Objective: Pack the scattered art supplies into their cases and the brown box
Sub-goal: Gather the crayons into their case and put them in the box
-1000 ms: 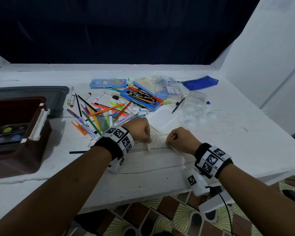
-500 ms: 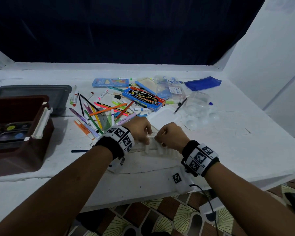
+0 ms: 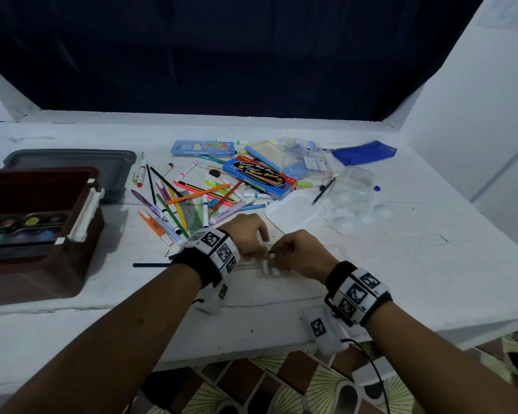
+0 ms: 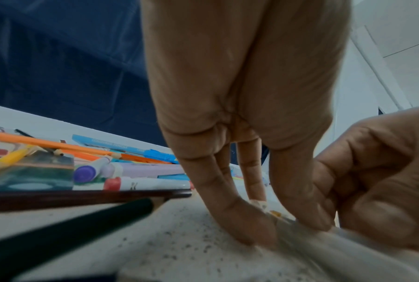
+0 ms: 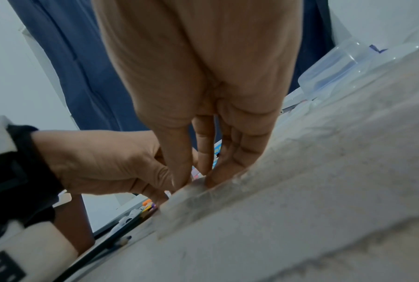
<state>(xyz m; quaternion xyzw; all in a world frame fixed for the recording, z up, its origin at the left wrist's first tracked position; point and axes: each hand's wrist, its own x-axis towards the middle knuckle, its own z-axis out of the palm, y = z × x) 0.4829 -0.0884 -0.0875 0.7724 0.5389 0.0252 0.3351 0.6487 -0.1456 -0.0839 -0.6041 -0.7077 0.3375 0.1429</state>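
A clear plastic pouch (image 3: 277, 265) lies flat on the white table (image 3: 401, 264) near the front edge. My left hand (image 3: 251, 234) pinches its top edge with thumb and fingertips (image 4: 256, 229). My right hand (image 3: 296, 252) pinches the same edge right beside it, fingertips (image 5: 179, 181) pressed on the plastic (image 5: 203, 198). The two hands touch. What the pouch holds is too blurred to tell. The brown box (image 3: 42, 276) stands open at the left with a paint palette (image 3: 21, 228) inside. Loose pens and pencils (image 3: 192, 201) lie in a heap behind my left hand.
A grey lid (image 3: 72, 162) lies behind the brown box. Behind the heap are a watercolour box (image 3: 257, 177), a blue pencil box (image 3: 202, 147) and a blue pouch (image 3: 365, 152). Clear containers (image 3: 353, 186) and a white lid (image 3: 293, 212) sit at right. A black pencil (image 3: 150, 265) lies left of my wrist.
My right hand has slid left along the pouch's top edge until it meets my left hand. The left hand has stayed in place.
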